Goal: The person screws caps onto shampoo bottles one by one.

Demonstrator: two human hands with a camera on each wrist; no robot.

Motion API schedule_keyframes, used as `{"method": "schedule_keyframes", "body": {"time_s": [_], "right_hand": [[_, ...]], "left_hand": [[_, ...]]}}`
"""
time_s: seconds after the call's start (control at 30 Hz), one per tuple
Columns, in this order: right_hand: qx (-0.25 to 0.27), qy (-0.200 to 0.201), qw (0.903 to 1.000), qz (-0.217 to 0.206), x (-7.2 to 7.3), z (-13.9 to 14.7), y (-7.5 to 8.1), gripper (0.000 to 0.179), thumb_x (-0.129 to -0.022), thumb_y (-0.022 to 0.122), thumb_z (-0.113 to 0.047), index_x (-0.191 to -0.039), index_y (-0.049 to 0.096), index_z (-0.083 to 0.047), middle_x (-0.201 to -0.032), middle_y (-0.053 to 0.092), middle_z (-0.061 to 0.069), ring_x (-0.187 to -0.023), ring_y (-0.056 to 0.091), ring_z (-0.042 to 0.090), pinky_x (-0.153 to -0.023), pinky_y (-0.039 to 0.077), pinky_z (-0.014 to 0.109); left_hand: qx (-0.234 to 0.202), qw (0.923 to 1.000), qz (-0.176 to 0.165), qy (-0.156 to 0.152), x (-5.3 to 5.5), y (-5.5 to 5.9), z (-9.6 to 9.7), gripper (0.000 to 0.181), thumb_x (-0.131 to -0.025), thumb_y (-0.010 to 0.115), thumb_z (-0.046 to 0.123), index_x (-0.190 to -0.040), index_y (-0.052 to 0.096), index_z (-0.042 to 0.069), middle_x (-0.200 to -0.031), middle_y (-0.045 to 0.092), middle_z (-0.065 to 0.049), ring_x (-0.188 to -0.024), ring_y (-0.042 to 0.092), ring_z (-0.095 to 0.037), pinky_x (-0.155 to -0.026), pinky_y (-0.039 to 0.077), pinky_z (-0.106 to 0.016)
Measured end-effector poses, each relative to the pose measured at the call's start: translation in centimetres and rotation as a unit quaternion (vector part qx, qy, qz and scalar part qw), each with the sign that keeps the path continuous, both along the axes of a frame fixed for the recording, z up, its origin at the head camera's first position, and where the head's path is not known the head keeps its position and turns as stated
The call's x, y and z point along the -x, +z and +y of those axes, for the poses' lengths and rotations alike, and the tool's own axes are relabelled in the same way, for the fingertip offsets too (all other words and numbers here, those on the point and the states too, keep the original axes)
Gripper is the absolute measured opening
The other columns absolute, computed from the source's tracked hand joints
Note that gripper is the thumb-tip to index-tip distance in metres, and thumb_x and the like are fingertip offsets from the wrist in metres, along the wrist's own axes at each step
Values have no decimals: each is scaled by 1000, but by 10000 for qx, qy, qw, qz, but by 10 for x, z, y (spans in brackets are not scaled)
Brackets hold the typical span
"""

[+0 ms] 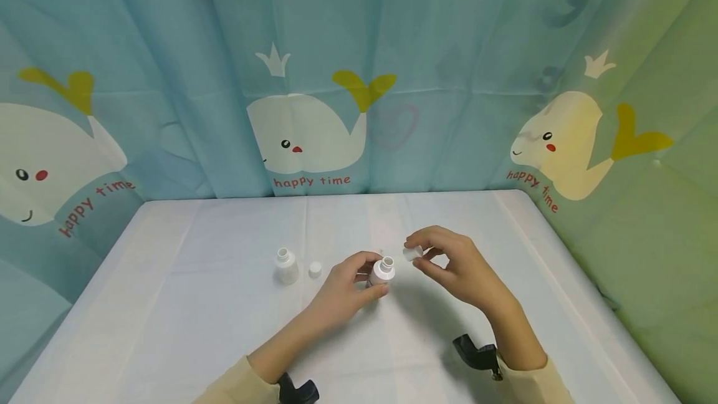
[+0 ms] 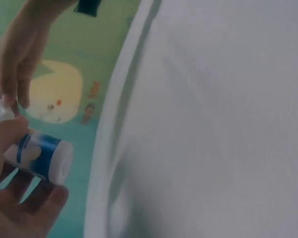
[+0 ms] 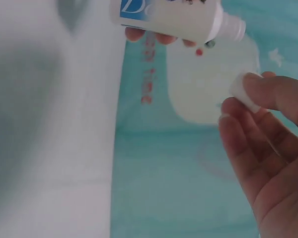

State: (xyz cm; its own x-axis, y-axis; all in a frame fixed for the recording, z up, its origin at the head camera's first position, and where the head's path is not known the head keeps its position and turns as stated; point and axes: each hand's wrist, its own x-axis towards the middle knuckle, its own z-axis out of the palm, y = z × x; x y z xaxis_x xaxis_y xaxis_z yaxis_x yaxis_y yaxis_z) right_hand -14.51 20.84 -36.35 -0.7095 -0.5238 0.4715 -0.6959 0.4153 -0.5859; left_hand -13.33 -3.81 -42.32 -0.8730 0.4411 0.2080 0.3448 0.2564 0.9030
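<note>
My left hand (image 1: 344, 288) grips a small white bottle (image 1: 382, 272) round its body, above the table. Its neck is bare and its mouth shows from above. A blue label wraps this bottle (image 2: 42, 153) in the left wrist view. To the right, my right hand (image 1: 457, 265) pinches a white cap (image 1: 413, 253) between thumb and fingers. In the right wrist view the cap (image 3: 244, 91) is apart from the bottle neck (image 3: 232, 27), just beyond its open end.
A second white bottle (image 1: 287, 269), also uncapped, stands on the table left of my left hand. Beside it lies another white cap (image 1: 315, 270). The white-covered table (image 1: 224, 317) meets a blue curtain (image 1: 449, 80) with whale prints at its back edge.
</note>
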Motion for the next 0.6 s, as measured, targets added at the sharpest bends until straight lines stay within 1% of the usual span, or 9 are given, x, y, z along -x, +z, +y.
{"method": "schedule_keyframes", "body": {"time_s": [0.1,0.2,0.27,0.4,0.5,0.6], "right_hand": [[273,269,9993,-46,-3,-8,4,28,-90,71,0,-113,69,-15,-115,68,-1,-108,63,14,-80,59,29],[415,497,9978,-135,-6,-17,6,28,-91,71,-2,-116,68,-14,-116,68,2,-107,64,15,-80,59,29],[446,589,9971,-167,-7,-22,8,30,-91,70,-2,-118,68,-14,-117,69,2,-104,65,14,-81,58,29],[471,790,9957,-143,-6,-31,9,30,-91,70,0,-118,67,-13,-117,69,1,-103,66,14,-80,59,29],[462,944,9944,-83,-5,-35,9,27,-91,70,0,-116,68,-12,-116,69,2,-104,66,16,-79,59,29],[410,1001,9941,-67,-4,-38,10,26,-91,70,-1,-115,68,-12,-115,69,1,-104,65,15,-78,59,29]], "left_hand": [[66,10000,11,-5,-4,5,-10,45,-89,77,24,-129,58,13,-124,63,3,-113,62,-16,-97,52,-27],[144,9999,47,6,-8,9,-18,44,-88,77,25,-127,59,15,-122,64,5,-112,62,-14,-95,53,-28],[182,9998,96,50,-10,11,-22,43,-88,78,26,-126,60,16,-120,63,8,-110,61,-13,-93,54,-29],[87,9999,53,95,-13,13,-26,41,-88,78,28,-125,61,20,-118,62,11,-108,61,-11,-90,55,-28],[17,9999,38,94,-14,15,-26,41,-88,77,29,-125,62,22,-118,62,10,-107,61,-12,-89,56,-28],[-15,9999,49,112,-14,15,-26,42,-88,77,31,-126,62,21,-119,62,10,-107,61,-13,-88,56,-29]]}}
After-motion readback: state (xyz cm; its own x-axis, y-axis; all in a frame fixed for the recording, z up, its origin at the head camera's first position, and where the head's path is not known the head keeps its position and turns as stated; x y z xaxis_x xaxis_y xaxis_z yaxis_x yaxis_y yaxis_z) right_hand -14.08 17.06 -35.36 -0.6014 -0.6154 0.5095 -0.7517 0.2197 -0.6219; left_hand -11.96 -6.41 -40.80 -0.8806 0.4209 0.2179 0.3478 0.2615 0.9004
